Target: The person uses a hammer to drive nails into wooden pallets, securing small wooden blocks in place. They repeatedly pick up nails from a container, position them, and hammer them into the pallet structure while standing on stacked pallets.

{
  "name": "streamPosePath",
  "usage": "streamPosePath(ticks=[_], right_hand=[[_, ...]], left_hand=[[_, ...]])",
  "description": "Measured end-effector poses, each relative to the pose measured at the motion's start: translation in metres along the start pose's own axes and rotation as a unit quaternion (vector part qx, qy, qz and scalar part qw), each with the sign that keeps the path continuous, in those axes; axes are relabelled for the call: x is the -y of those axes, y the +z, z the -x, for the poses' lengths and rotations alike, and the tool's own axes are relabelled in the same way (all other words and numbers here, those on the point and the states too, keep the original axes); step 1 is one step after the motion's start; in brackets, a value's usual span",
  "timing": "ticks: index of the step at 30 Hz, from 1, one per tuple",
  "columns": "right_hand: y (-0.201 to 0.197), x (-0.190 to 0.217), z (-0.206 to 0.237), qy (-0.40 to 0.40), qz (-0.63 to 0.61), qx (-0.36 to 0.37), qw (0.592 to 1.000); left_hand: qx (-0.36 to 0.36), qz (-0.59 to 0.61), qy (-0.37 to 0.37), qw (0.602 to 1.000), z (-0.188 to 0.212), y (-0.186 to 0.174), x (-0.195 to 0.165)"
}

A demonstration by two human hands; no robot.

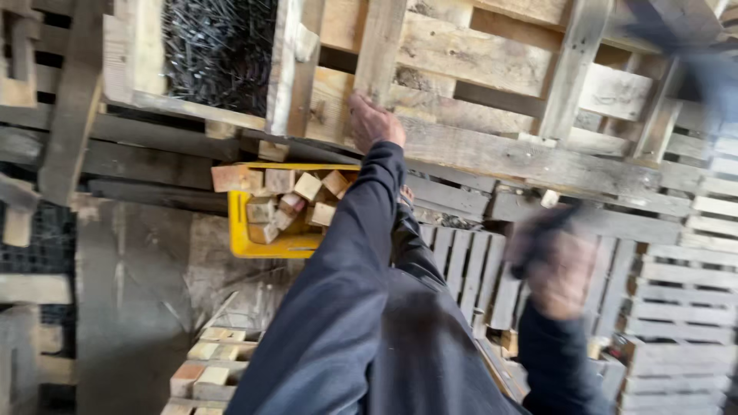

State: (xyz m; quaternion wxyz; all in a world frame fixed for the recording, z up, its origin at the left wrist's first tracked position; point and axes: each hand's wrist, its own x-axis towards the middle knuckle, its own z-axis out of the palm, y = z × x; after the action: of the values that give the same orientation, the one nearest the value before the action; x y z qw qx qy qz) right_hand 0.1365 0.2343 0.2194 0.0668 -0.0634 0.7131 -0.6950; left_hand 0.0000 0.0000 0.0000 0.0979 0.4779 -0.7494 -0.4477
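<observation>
Item: wooden pallet (492,115), weathered boards and slats, standing or lying across the upper half of the head view; its long boards are running left to right, tilting slightly down toward the right, with upright slats crossing them

Left hand (374,121): arm in a dark sleeve is reaching straight up and away from the body; the palm is lying flat against a pallet board, fingers spread upward over the board's face. Grip: pressing on the wood rather than wrapping it, fingers not closing round any edge that is showing. This is the hand in contact with the pallet

Right hand (555,265): hanging lower and to the right, well apart from the board the left hand is touching, blurred by motion. Grip: clenching around a dark tool handle (538,238); the kind of tool is too smeared to tell. A dark blur at the top right corner may be belonging to it, but that is not certain

Relation: the pallet board is lying above and ahead of both hands, its long axis crossing the line of the left arm; the left hand is nearer, the right is sitting below its lower edge

Nearby: yellow crate (265,246) holding short wooden blocks (284,201), just left of the left sleeve; more blocks (207,367) lying stacked below; stacked pallets (676,307) filling the right side; a box of dark nails (219,46) at the top left
</observation>
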Motion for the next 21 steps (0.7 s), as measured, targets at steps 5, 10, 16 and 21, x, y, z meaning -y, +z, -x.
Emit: streamPosePath(ticks=[5,10,16,21], right_hand=[[-0.036,-0.026,-0.005,-0.274,0.117,-0.097,0.950],[0.024,-0.120,0.023,0.385,0.073,0.018,0.920],[0.038,-0.154,0.049,0.177,0.023,-0.027,0.984],[0.025,-0.124,0.040,0.359,0.118,0.032,0.925]], left_hand=[[0.030,-0.018,-0.032,0.999,-0.007,-0.013,-0.005],[0.024,-0.022,-0.016,0.999,-0.005,-0.018,-0.014],[-0.006,-0.045,0.014,0.999,-0.006,-0.006,0.005],[-0.037,0.011,0.150,0.988,-0.009,-0.009,0.021]])
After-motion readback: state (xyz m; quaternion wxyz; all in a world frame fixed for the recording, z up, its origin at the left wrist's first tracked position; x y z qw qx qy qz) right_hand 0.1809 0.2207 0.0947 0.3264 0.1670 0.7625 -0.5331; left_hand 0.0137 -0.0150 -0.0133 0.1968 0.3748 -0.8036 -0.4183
